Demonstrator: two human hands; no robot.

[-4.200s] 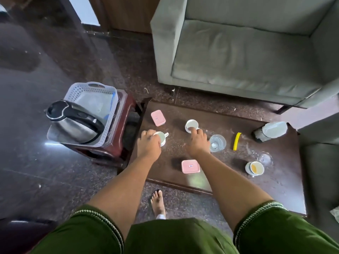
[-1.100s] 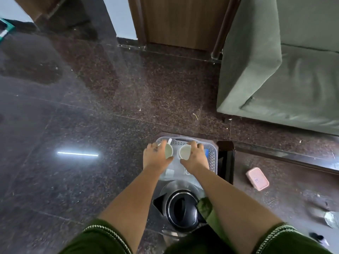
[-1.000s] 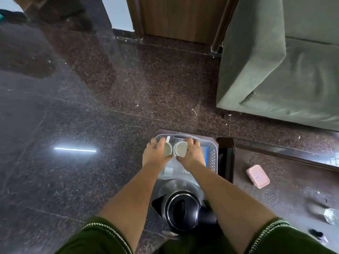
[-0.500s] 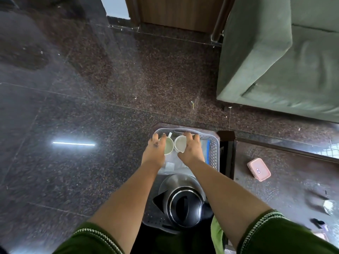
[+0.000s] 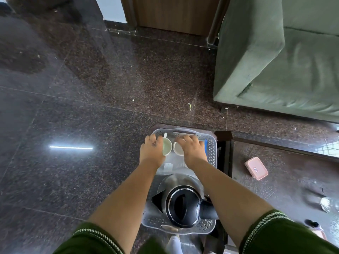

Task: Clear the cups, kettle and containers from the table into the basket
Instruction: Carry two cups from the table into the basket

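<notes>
The grey perforated basket (image 5: 211,153) stands on a small stool below me. A steel kettle with a black lid (image 5: 181,204) fills its near half. Over the far half, my left hand (image 5: 152,151) grips a pale green cup (image 5: 167,147) and my right hand (image 5: 191,149) grips a white cup (image 5: 178,149). Both cups sit side by side, low inside the basket; I cannot tell whether they touch its floor. A pink lidded container (image 5: 256,168) lies on the dark table (image 5: 286,162) to the right.
A green sofa (image 5: 275,57) stands at the back right, close to the table. A clear glass (image 5: 329,207) shows blurred at the table's right edge. Dark polished floor (image 5: 73,125) spreads to the left and ahead. A wooden door frame (image 5: 170,13) is at the top.
Both hands carried the two cups from the table over to the basket and lowered them into its far half. My view has swung left and tilted down over the basket.
</notes>
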